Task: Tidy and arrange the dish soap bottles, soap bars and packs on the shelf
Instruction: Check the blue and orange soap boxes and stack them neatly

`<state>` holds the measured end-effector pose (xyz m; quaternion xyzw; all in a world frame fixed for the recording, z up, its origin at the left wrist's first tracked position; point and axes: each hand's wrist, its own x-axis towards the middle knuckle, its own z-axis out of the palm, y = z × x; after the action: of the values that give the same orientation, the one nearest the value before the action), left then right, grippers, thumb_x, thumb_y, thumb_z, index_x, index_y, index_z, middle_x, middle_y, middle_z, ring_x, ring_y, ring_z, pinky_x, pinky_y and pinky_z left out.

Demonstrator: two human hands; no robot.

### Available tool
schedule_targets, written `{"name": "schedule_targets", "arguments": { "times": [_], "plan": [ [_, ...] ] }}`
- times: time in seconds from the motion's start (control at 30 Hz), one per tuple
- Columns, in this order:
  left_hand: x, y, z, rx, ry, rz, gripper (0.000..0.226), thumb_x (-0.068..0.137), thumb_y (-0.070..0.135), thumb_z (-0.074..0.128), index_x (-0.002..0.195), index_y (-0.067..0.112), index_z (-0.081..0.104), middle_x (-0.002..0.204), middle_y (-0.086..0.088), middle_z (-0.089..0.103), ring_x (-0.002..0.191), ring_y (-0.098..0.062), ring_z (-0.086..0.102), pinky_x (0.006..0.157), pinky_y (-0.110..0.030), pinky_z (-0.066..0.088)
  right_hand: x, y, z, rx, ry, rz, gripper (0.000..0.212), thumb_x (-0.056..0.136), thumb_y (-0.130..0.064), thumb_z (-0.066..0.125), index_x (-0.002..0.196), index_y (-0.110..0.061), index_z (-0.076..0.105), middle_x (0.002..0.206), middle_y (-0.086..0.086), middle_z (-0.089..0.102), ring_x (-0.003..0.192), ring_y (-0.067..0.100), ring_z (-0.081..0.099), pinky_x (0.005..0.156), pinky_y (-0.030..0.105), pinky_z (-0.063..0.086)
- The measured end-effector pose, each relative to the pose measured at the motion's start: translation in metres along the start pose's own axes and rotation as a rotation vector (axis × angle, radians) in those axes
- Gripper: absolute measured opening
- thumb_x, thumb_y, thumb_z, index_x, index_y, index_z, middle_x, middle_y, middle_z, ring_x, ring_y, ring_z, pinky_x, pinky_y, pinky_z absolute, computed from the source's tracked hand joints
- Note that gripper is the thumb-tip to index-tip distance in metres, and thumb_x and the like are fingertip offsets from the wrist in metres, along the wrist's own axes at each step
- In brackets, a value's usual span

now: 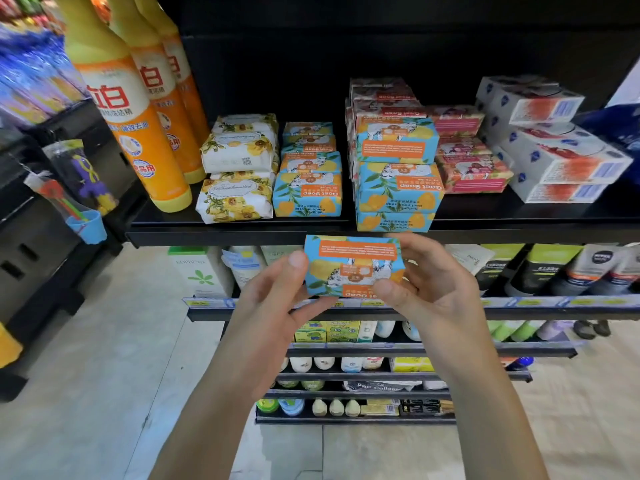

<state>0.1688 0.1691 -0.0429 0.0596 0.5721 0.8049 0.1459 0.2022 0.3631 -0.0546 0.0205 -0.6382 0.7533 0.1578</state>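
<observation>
A blue and yellow goat soap bar [351,263] hangs in front of the black shelf's edge [242,232], just below it. My left hand [277,296] grips its left end and my right hand [429,282] grips its right end. On the shelf stand three orange dish soap bottles [138,126] at the left. Beside them lie white floral soap packs [239,174], a row of blue goat soap bars [308,188], a taller stack of the same bars [398,174], pink soap bars [471,168] and white boxed packs [554,154].
Lower shelves [381,313] below my hands carry bottles, tubes and cartons. A dark rack [52,188] with hanging toys and a blue cup stands at the left. Pale floor tiles [104,393] lie beneath. The shelf's back is dark.
</observation>
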Motion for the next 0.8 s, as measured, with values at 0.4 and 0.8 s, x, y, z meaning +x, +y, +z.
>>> {"name": "schedule_targets", "arguments": {
  "times": [0.4,0.8],
  "plan": [
    [0.005,-0.005,0.003,-0.037,0.062,-0.003,0.047,0.087,0.031,0.064,0.125,0.004,0.067,0.118,-0.014,0.075,0.114,-0.031,0.07,0.099,-0.038,0.057,0.0,0.0,-0.001,-0.016,-0.047,0.085,0.05,0.081,-0.022,0.081,0.129,-0.02,0.065,0.124,-0.002,0.072,0.121,0.015,0.064,0.09,0.027,0.057],
    [0.004,-0.006,0.007,-0.032,0.086,0.039,0.052,0.082,0.027,0.067,0.131,0.009,0.065,0.117,-0.011,0.075,0.115,-0.025,0.071,0.099,-0.038,0.056,0.002,0.0,0.007,0.026,0.086,0.228,0.051,0.068,-0.043,0.078,0.112,-0.017,0.073,0.107,0.004,0.077,0.102,0.019,0.074,0.091,0.028,0.059]
  ]
}}
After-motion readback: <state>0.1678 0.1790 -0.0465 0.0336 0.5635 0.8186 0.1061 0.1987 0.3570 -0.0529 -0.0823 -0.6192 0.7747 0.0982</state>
